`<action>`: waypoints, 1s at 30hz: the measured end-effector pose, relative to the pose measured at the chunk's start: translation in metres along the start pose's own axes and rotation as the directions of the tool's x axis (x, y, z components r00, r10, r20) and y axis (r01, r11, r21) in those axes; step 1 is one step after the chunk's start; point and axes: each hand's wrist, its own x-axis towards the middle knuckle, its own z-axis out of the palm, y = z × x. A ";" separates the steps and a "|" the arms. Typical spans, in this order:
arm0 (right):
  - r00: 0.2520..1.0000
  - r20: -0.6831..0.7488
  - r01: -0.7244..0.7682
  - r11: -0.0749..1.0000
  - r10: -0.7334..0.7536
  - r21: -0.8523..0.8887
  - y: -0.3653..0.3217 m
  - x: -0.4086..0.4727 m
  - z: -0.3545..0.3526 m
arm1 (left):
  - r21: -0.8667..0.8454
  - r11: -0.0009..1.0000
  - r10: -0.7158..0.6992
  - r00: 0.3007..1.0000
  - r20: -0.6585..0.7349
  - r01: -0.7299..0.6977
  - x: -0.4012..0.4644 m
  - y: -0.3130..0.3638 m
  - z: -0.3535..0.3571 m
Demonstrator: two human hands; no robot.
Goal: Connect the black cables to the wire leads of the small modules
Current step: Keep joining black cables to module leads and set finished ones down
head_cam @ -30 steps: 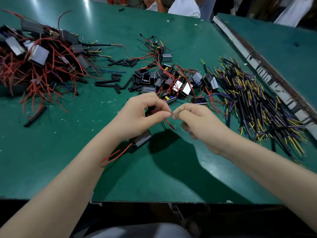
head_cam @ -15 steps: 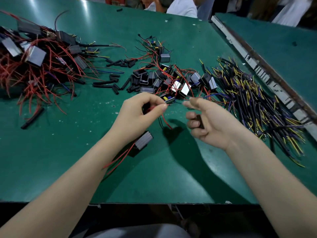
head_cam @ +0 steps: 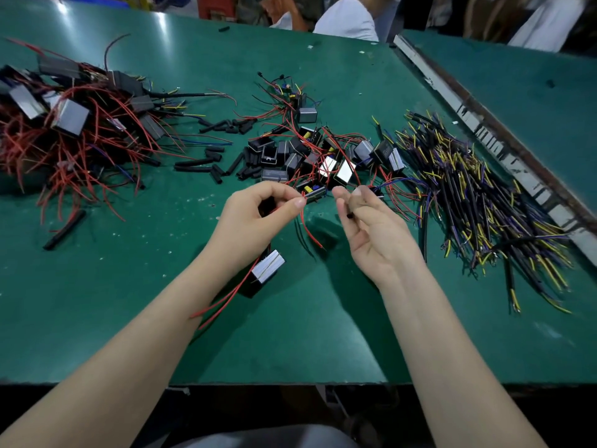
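My left hand (head_cam: 255,218) pinches the red wire leads (head_cam: 307,226) of a small black module between thumb and forefinger. That module (head_cam: 267,268), with its white label face up, lies on the green table just below my left wrist. My right hand (head_cam: 371,231) is a short gap to the right, palm turned up, its fingers curled round a short black tube piece (head_cam: 350,215). A pile of black cables with yellow and purple ends (head_cam: 478,202) lies to the right. Loose small modules with red leads (head_cam: 323,160) lie just beyond both hands.
A large heap of modules tangled in red wire (head_cam: 71,130) fills the far left. Short black tube pieces (head_cam: 223,163) are scattered in the middle. A worn metal strip (head_cam: 484,130) divides this table from another on the right. People sit at the far edge.
My hands, fingertips together a second ago, have separated. The right hand has drawn back to the right and turned palm up with the black piece in it. The left still pinches the red leads.
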 end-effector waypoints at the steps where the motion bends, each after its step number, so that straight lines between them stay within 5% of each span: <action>1: 1.000 0.000 -0.008 1.000 0.008 0.007 0.001 -0.001 0.000 | 0.002 1.000 0.011 1.000 0.005 -0.011 -0.001 0.000 0.000; 6: 0.990 0.000 -0.139 0.988 0.140 0.062 0.004 -0.006 0.004 | 0.008 1.000 0.027 1.000 0.001 -0.027 -0.004 0.002 0.004; 16: 0.992 0.058 0.100 0.987 -0.108 0.123 0.009 -0.009 0.010 | -0.013 0.997 0.078 0.997 -0.028 -0.079 -0.012 0.005 0.024; 30: 0.989 0.063 0.112 0.944 -0.137 0.310 0.011 -0.015 0.009 | -0.208 0.972 -0.143 0.978 -0.153 0.110 -0.018 0.010 0.062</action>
